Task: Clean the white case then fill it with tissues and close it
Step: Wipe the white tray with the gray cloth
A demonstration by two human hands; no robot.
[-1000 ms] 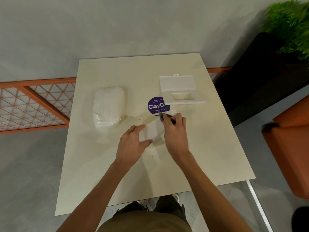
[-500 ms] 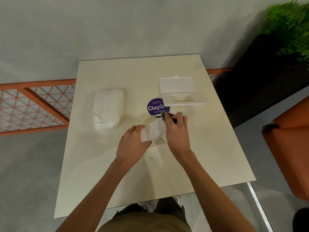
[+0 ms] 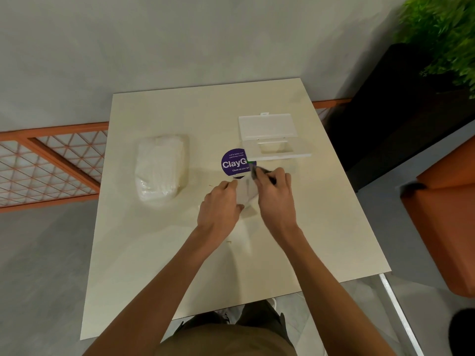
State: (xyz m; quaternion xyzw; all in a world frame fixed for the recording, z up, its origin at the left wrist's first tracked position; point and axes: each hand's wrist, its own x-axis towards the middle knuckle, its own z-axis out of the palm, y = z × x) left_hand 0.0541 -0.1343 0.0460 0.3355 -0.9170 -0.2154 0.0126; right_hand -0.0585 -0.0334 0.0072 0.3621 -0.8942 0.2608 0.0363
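Status: I read this as the cleaning step, with filling not started. My left hand (image 3: pixel 219 209) is curled round the near-left edge of a flat white piece (image 3: pixel 245 192) and pins it on the table (image 3: pixel 180 278). My right hand (image 3: pixel 276 199) is clamped on a small dark item (image 3: pixel 255 172) at the piece's far-right corner. It's blurred, so I can't tell if it's a cloth or a tool, or if the white piece belongs to the case.

The white case (image 3: pixel 272 140) lies open just beyond the right hand, lid flipped away from me, apart from both hands. The tissue pack (image 3: pixel 160 168) is well left of the left hand, untouched. The purple sticker (image 3: pixel 235 163) sits just past both grips.

Next, my guess: drag the dark item across the piece while the left hand holds firm, since a light piece will skid. Then reach left for the tissues.
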